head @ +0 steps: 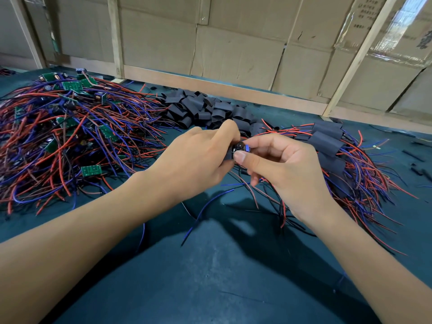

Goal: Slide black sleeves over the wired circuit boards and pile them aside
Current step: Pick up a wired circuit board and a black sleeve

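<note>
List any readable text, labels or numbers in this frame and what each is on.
None can be read.
Cardboard sheet on the wall, top right: dark printed characters, too blurred to read.
Cardboard at right edge: larger dark print, cut off and blurred.
Green circuit boards in the wire pile: pale markings, too small to read.

Background and work surface
A dark teal counter (210, 277) is bounded at the rear by flattened cardboard panels (233, 54) held behind light wooden battens (115, 36).
</note>
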The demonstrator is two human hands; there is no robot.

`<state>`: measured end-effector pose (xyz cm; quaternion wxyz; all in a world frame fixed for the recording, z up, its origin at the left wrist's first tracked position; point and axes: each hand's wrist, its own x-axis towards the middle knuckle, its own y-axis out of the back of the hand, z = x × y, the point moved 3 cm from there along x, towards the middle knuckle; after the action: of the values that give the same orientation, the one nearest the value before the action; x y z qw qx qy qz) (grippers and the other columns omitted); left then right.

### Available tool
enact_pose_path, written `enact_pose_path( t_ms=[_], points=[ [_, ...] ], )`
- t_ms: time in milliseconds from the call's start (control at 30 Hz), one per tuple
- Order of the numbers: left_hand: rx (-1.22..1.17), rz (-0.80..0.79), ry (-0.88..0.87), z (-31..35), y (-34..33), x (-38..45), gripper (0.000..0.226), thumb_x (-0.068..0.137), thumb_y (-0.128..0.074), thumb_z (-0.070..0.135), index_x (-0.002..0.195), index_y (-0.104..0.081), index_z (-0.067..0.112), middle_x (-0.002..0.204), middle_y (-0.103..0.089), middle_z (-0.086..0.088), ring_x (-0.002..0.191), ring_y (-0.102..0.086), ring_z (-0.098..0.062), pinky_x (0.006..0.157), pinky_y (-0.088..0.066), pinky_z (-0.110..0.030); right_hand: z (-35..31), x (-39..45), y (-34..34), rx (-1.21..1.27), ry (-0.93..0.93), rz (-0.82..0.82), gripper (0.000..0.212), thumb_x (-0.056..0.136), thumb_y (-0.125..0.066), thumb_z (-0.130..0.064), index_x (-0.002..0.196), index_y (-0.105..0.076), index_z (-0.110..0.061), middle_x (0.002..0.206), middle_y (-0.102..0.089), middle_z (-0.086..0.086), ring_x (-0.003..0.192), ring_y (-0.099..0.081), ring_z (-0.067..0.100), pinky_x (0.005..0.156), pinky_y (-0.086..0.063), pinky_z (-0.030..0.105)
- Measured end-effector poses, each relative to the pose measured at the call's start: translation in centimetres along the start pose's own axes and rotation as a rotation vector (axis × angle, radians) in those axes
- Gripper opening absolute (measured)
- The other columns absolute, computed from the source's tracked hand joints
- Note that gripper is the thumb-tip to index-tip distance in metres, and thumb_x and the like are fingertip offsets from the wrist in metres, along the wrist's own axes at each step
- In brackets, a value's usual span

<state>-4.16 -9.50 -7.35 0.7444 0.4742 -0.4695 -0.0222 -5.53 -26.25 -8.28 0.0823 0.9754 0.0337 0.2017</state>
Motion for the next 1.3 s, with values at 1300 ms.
enact_pose_path(
  t_ms=[1300],
  points=[
    [0.14, -0.089, -0.097, -0.06, 0.31, 0.08, 0.031, 0.075, -0.065, -0.004, 0.105, -0.057, -0.001, 0.062, -0.031, 0.011, 0.045, -0.049, -0.032, 0.054, -0.031, -0.028, 0.25, -0.56, -1.04, 0.057, -0.137, -0.017, 0.01, 0.09, -0.074, -0.002, 0.097, -0.08, -0.006, 0.072, -0.072, 0.007, 0.062, -0.066, 0.018, 0.059, -0.058, 0.029]
  ],
)
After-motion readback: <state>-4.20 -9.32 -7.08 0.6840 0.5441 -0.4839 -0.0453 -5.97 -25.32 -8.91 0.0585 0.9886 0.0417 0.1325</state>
